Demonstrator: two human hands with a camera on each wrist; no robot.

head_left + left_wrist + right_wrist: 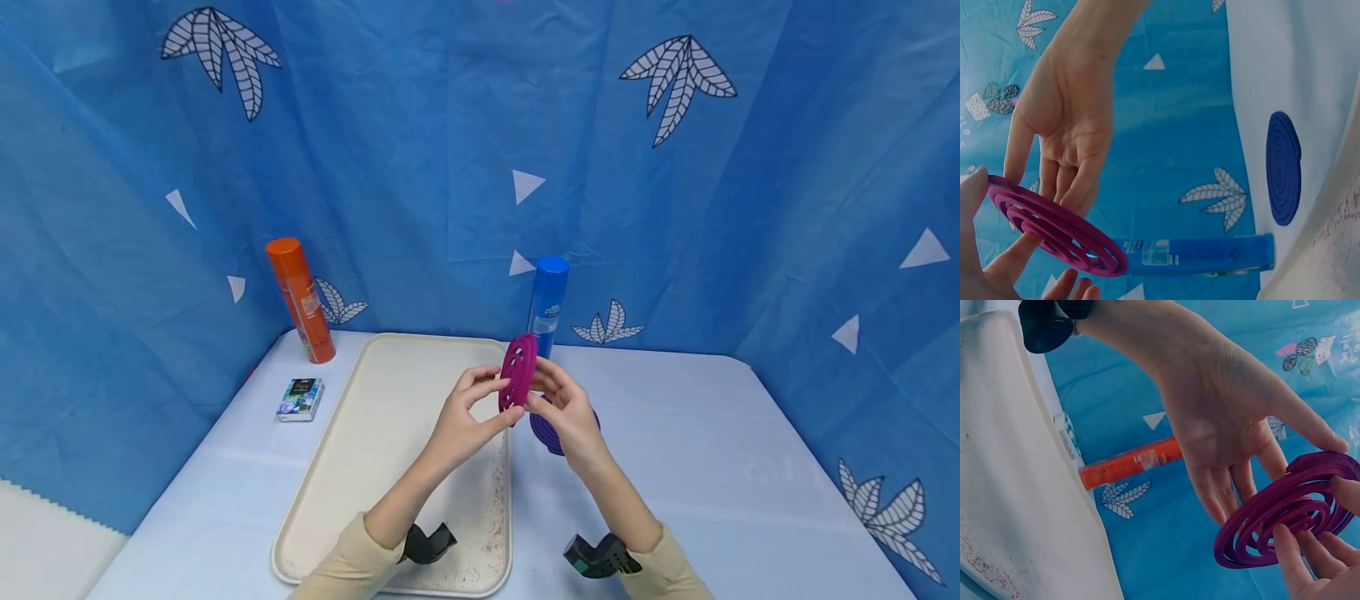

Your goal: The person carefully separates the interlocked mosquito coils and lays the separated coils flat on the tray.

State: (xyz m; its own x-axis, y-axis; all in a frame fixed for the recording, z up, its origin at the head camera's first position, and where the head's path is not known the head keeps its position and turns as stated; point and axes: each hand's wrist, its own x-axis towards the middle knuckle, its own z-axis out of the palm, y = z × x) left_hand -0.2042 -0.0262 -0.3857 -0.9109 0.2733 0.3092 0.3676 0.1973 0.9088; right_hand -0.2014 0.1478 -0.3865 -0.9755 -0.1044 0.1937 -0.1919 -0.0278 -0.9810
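Note:
A magenta spiral coil, shaped like a mosquito coil (527, 358), is held up on edge above the tray's right side. My left hand (467, 418) pinches it from the left, thumb at its lower rim and fingers on its face. From the other side my right hand (573, 417) holds the rim between thumb and fingers. Both wrist views show the coil (1241, 540) tilted, with gaps between its rings. Behind the right hand, a dark blue-purple coil (1284, 169) lies flat on the white table, partly hidden in the head view.
A cream tray (405, 367) with a speckled, worn lower right part lies under the left arm. An orange spray can (302, 304) stands at the back left, near a small picture-printed box (300, 400). A blue spray can (549, 300) stands behind the hands, before the blue curtain (450, 167).

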